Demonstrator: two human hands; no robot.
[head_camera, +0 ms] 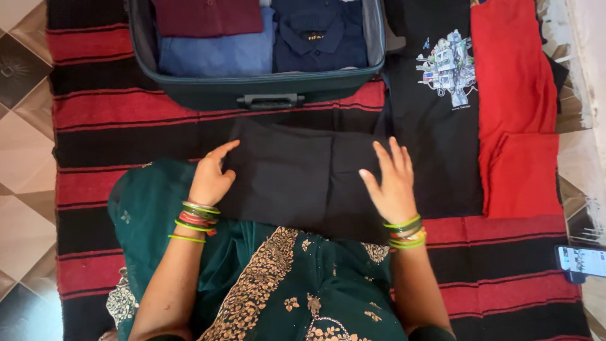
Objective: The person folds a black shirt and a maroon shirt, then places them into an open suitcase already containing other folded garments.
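Black folded garment (297,177) under both flat hands, left hand (211,180) and right hand (392,183), fingers spread.

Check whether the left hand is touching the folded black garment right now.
Touching. The head view shows the left hand resting with its fingers on the left edge of the folded black garment, no gap visible.

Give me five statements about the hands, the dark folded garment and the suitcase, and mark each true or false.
1. Both hands, left hand and right hand, rest flat on the black folded garment. True.
2. The suitcase is closed. False: it lies open, with folded clothes inside.
3. A red garment lies right of the black printed T-shirt. True.
4. The wrists are bare. False: both wear bangles.
5. A phone lies at the right edge. True.
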